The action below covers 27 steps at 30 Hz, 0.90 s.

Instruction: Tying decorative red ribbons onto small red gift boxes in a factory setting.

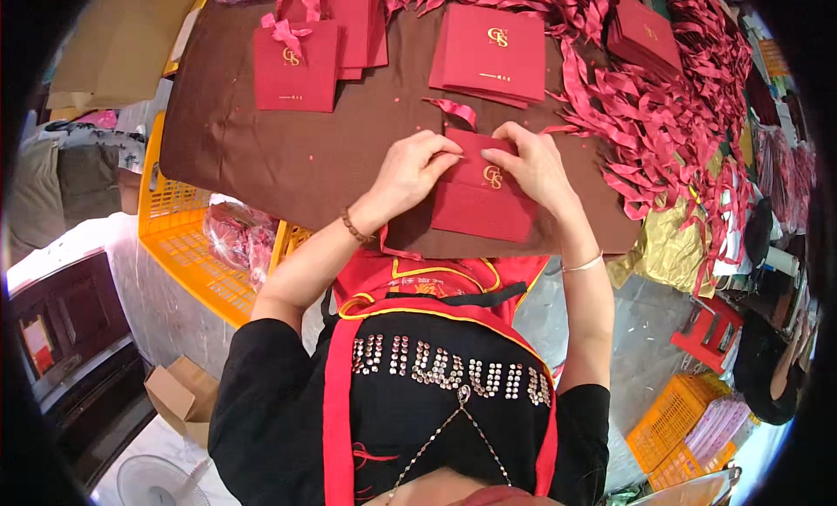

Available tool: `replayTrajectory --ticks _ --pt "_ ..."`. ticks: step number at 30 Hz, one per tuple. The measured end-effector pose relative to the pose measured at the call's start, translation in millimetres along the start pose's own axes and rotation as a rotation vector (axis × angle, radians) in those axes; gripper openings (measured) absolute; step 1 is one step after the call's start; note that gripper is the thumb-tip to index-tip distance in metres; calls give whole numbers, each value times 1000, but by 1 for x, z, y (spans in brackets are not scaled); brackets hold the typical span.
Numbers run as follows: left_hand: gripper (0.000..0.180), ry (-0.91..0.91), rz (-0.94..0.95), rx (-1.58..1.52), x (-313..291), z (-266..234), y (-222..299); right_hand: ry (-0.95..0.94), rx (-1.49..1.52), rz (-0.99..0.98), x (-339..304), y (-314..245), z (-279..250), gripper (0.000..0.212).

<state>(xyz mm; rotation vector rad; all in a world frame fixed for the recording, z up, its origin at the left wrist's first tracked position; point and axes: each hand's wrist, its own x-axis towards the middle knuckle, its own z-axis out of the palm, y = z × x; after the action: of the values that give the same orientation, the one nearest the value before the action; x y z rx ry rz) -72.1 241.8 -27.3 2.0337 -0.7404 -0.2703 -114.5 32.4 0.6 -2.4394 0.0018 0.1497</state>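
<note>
A red paper bag (482,205) with a gold monogram lies flat on the brown cloth in front of me. My left hand (417,170) is closed in a pinch over its upper left part; whatever is between the fingertips is too small to make out. Gripping the bag's upper right side is my right hand (534,164), its thumb on the front and its fingers curled at the edge. A red ribbon (455,111) sticks out beyond the bag's top. Another piece of ribbon (394,248) shows below my left wrist.
Beyond the bag lies a stack of red bags (488,53). At the far left, bags with ribbon bows (296,74) overlap. A heap of loose red ribbons (663,114) covers the table's right side. An orange crate (187,236) stands by the left edge, and gold wrapping (667,244) hangs at the right.
</note>
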Motion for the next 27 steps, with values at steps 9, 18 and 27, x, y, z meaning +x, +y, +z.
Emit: replayTrajectory --ticks 9,18,27 --pt "11 151 -89 -119 3 21 1 -217 612 185 -2 29 7 27" --pt "11 165 -80 -73 8 18 7 -276 701 217 -3 25 4 27" --pt "11 178 -94 -99 6 18 6 -279 786 241 -7 25 7 26"
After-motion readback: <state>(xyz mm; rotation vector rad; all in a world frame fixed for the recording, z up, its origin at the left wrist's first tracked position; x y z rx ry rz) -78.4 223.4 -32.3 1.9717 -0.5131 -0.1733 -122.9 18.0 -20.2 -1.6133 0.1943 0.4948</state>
